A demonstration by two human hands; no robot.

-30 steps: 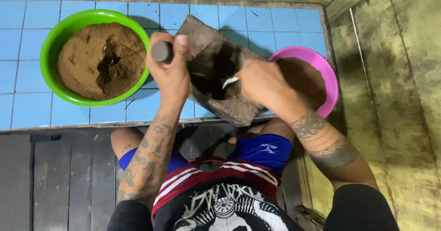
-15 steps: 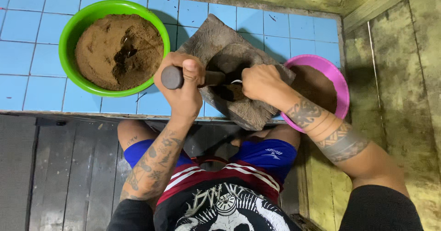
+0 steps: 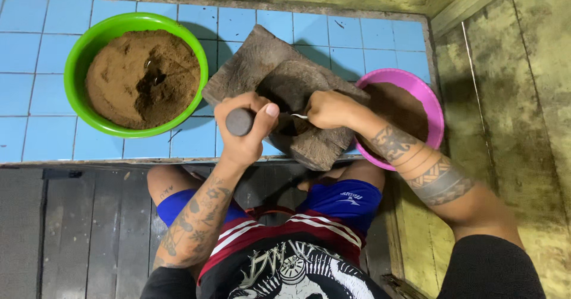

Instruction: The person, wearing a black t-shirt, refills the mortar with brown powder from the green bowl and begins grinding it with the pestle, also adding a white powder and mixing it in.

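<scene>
The grinding stone (image 3: 270,73) lies tilted on the blue-tiled surface (image 3: 35,55), a dark slab whose long axis runs from the upper left down toward the lower right, its near end hanging just past the tile edge above the person's knees. It sits between two bowls: the green bowl (image 3: 80,58) heaped with brown powder to its left, and the pink bowl (image 3: 431,106), also holding brown stuff, touching or nearly touching its right edge.

Both hands are at the stone's near end, directly in front of the body. The left hand (image 3: 244,134) is closed in a fist around a dark cylindrical roller (image 3: 239,122), whose round end faces the camera; it lies across the slab's near-left corner. The right hand (image 3: 327,109) is closed too, pinching a small white-tipped tool, likely a spoon (image 3: 299,116), which points left toward the roller, and it rests on the stone's lower middle.

So the stone stretches away and leftward from both hands, with the pink bowl nearer the right hand and the green bowl nearer the left, though apart from it
</scene>
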